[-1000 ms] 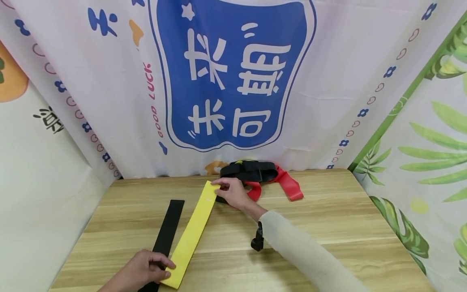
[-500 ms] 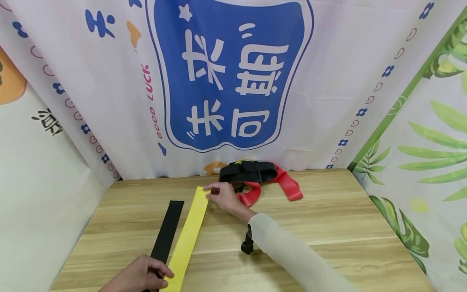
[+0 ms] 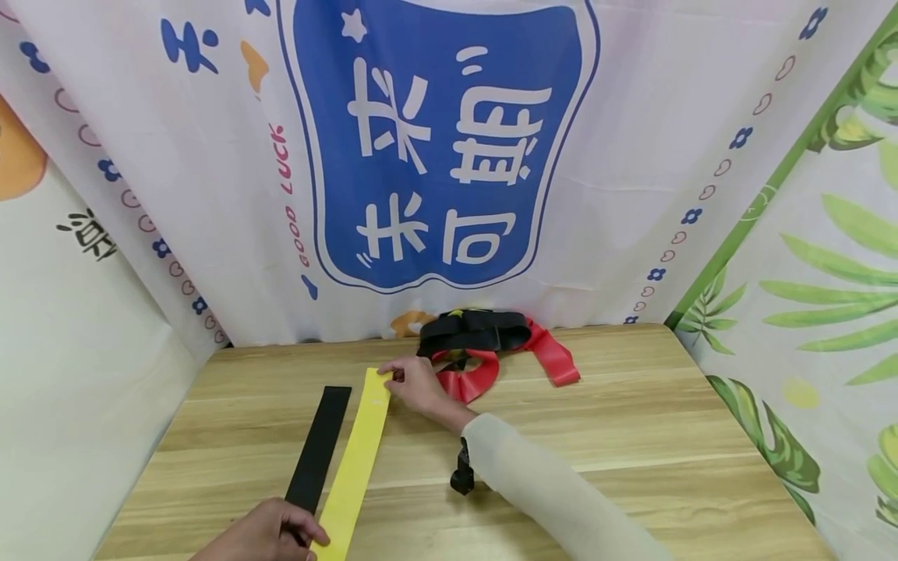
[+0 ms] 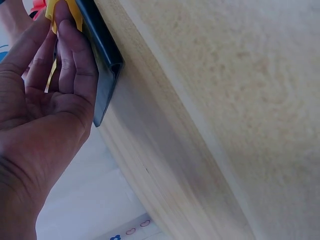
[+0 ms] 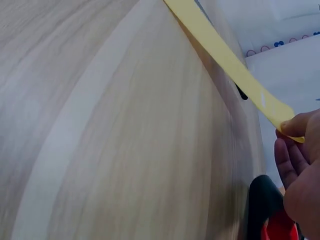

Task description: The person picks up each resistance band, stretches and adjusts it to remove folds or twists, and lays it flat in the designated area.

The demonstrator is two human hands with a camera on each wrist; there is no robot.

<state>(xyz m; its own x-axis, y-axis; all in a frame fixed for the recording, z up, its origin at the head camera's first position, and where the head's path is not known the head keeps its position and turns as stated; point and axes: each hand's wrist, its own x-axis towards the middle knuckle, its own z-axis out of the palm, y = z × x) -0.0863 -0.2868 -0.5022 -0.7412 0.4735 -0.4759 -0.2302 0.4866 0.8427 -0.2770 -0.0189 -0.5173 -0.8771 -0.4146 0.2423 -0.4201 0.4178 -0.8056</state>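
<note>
A long flat yellow resistance band (image 3: pixel 355 460) is stretched lengthwise between the two hands. My left hand (image 3: pixel 261 534) pinches its near end at the bottom of the head view. At the far end, the right hand (image 3: pixel 419 389) pinches a corner between thumb and fingers, as the right wrist view shows the band (image 5: pixel 225 55) running straight from it. Flat on the table to the left of it lies a black resistance band (image 3: pixel 319 448), roughly parallel. The left hand covers part of the black band's near portion; its folded end (image 4: pixel 107 85) shows beside the fingers in the left wrist view.
A pile of black bands (image 3: pixel 477 331) and a red band (image 3: pixel 554 358) sits at the back of the wooden table (image 3: pixel 596 436), just beyond the right hand. A printed curtain (image 3: pixel 596 234) hangs behind the table's rear edge.
Both hands have drawn the yellow band left and nearer the body, closer to the black band. The right hand has come away from the pile, uncovering more of the red band.
</note>
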